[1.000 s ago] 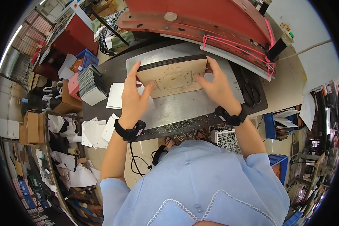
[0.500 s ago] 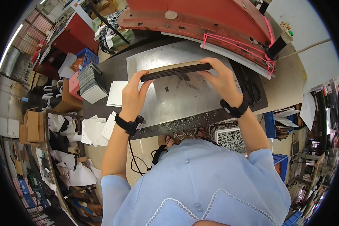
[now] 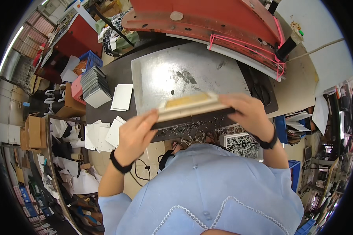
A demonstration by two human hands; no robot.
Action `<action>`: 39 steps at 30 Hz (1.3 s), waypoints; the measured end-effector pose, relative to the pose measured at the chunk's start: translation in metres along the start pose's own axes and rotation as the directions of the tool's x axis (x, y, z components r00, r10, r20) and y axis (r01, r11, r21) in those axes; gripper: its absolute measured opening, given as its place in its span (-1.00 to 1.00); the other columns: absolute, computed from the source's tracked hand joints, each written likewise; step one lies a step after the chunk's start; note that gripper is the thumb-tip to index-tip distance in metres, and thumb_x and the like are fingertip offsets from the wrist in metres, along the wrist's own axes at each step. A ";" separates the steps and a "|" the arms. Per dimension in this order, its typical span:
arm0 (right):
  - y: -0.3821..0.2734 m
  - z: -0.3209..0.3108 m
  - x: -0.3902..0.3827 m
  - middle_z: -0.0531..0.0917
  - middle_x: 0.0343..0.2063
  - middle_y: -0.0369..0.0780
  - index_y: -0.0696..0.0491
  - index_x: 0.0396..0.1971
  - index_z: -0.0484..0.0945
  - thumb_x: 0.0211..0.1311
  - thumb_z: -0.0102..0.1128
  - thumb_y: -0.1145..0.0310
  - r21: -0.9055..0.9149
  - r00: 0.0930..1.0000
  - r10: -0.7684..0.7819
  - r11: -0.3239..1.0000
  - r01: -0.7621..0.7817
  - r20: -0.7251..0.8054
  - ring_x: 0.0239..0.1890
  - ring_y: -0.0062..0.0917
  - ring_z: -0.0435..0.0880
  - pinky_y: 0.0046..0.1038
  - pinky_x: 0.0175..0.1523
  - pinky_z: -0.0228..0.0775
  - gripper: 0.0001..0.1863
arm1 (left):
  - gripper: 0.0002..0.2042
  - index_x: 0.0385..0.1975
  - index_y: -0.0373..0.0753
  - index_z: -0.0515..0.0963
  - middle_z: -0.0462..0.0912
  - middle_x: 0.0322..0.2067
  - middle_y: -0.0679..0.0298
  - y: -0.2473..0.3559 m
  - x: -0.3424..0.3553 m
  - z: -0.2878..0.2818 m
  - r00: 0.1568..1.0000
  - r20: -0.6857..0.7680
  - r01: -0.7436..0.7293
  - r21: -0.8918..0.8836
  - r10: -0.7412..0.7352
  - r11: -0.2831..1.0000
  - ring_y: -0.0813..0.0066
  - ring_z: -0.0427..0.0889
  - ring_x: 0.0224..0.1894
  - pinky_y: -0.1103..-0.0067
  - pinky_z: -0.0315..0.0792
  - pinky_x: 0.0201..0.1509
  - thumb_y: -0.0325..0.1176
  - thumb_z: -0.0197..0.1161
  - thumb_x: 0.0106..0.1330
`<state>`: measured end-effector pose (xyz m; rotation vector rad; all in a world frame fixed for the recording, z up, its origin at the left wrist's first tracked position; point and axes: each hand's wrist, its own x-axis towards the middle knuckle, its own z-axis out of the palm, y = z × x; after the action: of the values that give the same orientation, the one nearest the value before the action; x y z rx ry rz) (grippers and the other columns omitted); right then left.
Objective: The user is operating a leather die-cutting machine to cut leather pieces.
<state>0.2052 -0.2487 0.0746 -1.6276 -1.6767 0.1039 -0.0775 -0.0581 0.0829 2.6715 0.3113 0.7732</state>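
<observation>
A stack of flat boards (image 3: 190,111), blurred by motion, is held edge-up over the front of the table. Its upper part is pale with a yellow patch, and its lower edge is dark. My left hand (image 3: 136,137) is closed on the left end, and my right hand (image 3: 250,116) grips the right end, fingers behind and above. Behind the stack lies a shiny metal plate (image 3: 145,88) with dark smudges. Small dark and pale scraps (image 3: 180,128) are scattered along the table's near edge, beneath the stack.
A red machine frame (image 3: 208,17) with pink cord spans the far side. Black-handled scissors (image 3: 262,94) lie at the right. White cards (image 3: 122,97) and a tied bundle of boards (image 3: 97,87) are on the left. Below the table stands a white bin (image 3: 259,153) of scraps.
Both hands have brought the stack toward me, from over the metal plate to the table's near edge. It has tilted, so more of its pale, yellow-patched side shows.
</observation>
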 end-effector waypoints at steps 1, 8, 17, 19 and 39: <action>0.006 0.007 0.009 0.66 -0.11 -0.18 0.05 -0.09 0.61 -0.10 0.37 0.60 -0.043 0.996 -0.016 0.999 0.012 -0.085 -0.17 -0.28 0.68 -0.42 -0.14 0.56 -0.55 | -0.65 -0.15 -0.34 0.56 0.66 -0.12 0.04 -0.006 0.007 0.005 0.998 -0.042 -0.043 0.066 0.046 0.997 0.13 0.69 -0.18 0.43 0.56 -0.16 -0.60 0.36 -0.02; 0.035 0.052 -0.023 0.59 0.00 -0.14 0.07 -0.03 0.59 -0.06 0.26 0.68 -0.089 0.994 -0.004 0.996 -0.005 -0.108 -0.08 -0.23 0.64 -0.39 0.02 0.54 -0.51 | -0.59 -0.13 -0.38 0.56 0.59 0.04 -0.03 -0.021 -0.020 0.045 0.995 0.022 -0.104 0.176 0.102 0.979 0.06 0.64 0.02 0.39 0.55 -0.03 -0.64 0.33 -0.08; 0.006 0.061 -0.079 0.68 -0.26 -0.13 0.21 -0.06 0.55 0.43 0.07 0.32 0.417 0.494 0.817 0.354 -0.837 0.297 -0.34 -0.55 0.70 -0.55 -0.28 0.54 -0.73 | -0.72 -0.24 -0.39 0.56 0.69 -0.30 0.13 0.014 -0.081 0.060 0.506 0.385 0.856 -0.332 -0.772 0.395 0.41 0.65 -0.35 0.51 0.56 -0.24 -0.23 0.19 0.43; 0.010 0.076 -0.075 0.68 -0.31 -0.12 0.25 -0.06 0.50 0.46 0.05 0.14 0.580 0.499 0.769 0.209 -0.788 0.400 -0.42 -0.59 0.68 -0.62 -0.42 0.49 -0.59 | -0.61 -0.19 -0.40 0.56 0.70 -0.35 0.16 0.007 -0.080 0.069 0.460 0.538 0.844 -0.512 -0.706 0.160 0.50 0.65 -0.38 0.56 0.56 -0.29 -0.11 0.05 0.51; 0.000 0.100 -0.082 0.65 -0.44 -0.09 0.25 -0.17 0.43 0.47 0.06 0.19 0.732 0.518 0.686 -0.031 -0.680 0.511 -0.43 -0.48 0.69 -0.51 -0.35 0.57 -0.65 | -0.74 -0.16 -0.39 0.51 0.69 -0.35 0.09 0.021 -0.084 0.085 0.383 0.617 0.706 -0.676 -0.687 -0.213 0.42 0.70 -0.36 0.55 0.61 -0.19 -0.25 0.15 0.46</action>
<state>0.1383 -0.2766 -0.0324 -1.3157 -0.2851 1.3141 -0.0983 -0.1247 -0.0166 0.9493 0.9550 0.2772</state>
